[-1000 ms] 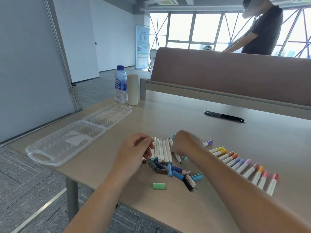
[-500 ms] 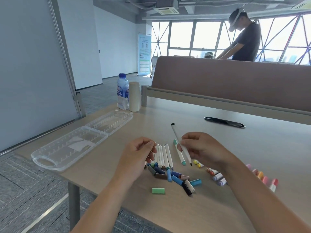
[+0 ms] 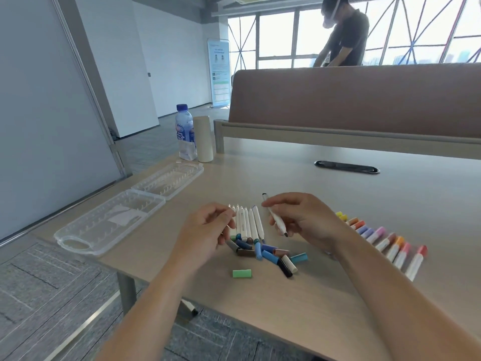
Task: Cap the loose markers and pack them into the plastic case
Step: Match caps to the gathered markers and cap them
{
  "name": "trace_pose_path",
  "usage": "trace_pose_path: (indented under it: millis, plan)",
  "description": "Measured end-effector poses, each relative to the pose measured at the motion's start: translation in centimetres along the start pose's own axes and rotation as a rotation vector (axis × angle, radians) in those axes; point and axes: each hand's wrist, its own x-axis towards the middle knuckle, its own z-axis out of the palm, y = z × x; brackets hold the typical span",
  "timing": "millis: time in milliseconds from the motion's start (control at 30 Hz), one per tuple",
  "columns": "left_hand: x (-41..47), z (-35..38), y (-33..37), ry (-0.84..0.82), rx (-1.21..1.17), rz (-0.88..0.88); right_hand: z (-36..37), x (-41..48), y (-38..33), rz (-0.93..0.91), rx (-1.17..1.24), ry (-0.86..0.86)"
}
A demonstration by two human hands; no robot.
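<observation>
My right hand [image 3: 307, 220] holds a white marker with a black tip [image 3: 276, 219] just above the table, tip end pointing toward me. My left hand [image 3: 208, 230] hovers with curled fingers over the left end of a row of uncapped white markers [image 3: 251, 222]; what its fingers hold is hidden. Several loose caps [image 3: 265, 252] lie in a pile in front of that row, with a green cap [image 3: 242, 273] apart and nearer me. Capped markers [image 3: 390, 242] lie in a row at the right. The clear plastic case [image 3: 78, 242] lies open at the left.
A water bottle [image 3: 185, 131] and a beige cylinder [image 3: 203, 139] stand beyond the case. A black cable slot [image 3: 346, 167] is set in the table [image 3: 325, 295]. A brown divider [image 3: 364, 100] bounds the far side; a person [image 3: 343, 35] stands behind it.
My right hand picked a white marker out of the row and has brought it lower, tilted between my hands. My left hand stayed beside the row.
</observation>
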Motion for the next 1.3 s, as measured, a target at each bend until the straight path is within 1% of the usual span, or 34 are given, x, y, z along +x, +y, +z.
trace_pose_path:
  millis: [100,200,333,400,467,633,733,833,933,1000,1200,1300]
  plan:
    - [-0.2,-0.2,0.2,-0.013,0.052,0.011,0.2,-0.1,0.0,0.019,0.015,0.002]
    - [0.0,-0.2,-0.3,-0.019,0.162,0.021,0.2,-0.1,0.2,0.01,-0.167,0.01]
    - [0.3,-0.5,-1.1,-0.078,0.438,0.052,0.1,0.2,0.4,-0.005,-0.278,0.029]
    - [0.4,-0.4,-1.0,-0.124,0.643,0.112,0.0,0.2,0.5,-0.026,-0.31,0.066]
    - [0.5,-0.1,-0.9,-0.168,0.775,0.18,0.0,0.4,0.7,-0.036,-0.314,0.073]
    - [1.1,0.9,-1.2,-0.256,0.898,0.258,0.3,1.0,0.9,-0.007,-0.4,0.08]
    - [1.5,1.0,-1.3,-0.287,1.012,0.323,0.3,1.0,1.0,-0.008,-0.381,0.083]
    - [1.6,1.3,-1.0,-0.303,1.022,0.372,0.2,1.1,1.2,-0.003,-0.387,0.11]
    - [1.8,2.2,-0.8,-0.321,0.935,0.405,0.1,1.2,1.1,-0.002,-0.392,0.123]
    - [1.9,2.9,-0.8,-0.365,0.914,0.417,-0.1,1.2,0.9,-0.016,-0.381,0.118]
    - [2.4,4.4,-0.5,-0.463,1.018,0.447,-0.3,1.0,0.6,-0.048,-0.361,0.131]
    - [2.5,4.4,-0.8,-0.456,1.02,0.455,-0.5,1.1,0.7,-0.057,-0.322,0.128]
